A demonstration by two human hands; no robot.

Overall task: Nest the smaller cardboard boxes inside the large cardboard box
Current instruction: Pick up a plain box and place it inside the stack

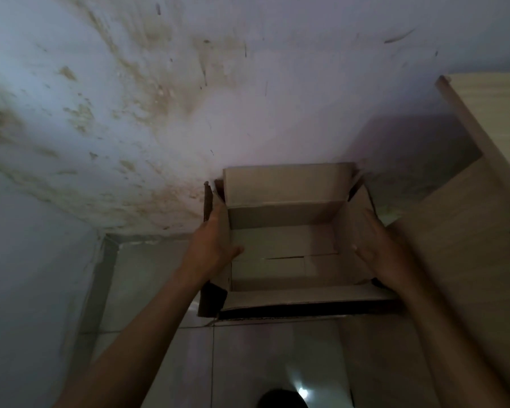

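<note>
A large open cardboard box [283, 245] stands on the tiled floor against the stained wall, its flaps spread and its inside bare. My left hand [212, 245] grips the box's left wall, thumb inside and fingers outside. Pressed flat on the box's right wall and flap is my right hand [374, 242]. No smaller box shows in this view.
A light wooden cabinet [468, 219] stands right beside the box on the right. The stained, peeling wall [130, 113] rises behind. Pale floor tiles [248, 363] lie in front, with a dark rounded shape [281, 399] at the bottom edge.
</note>
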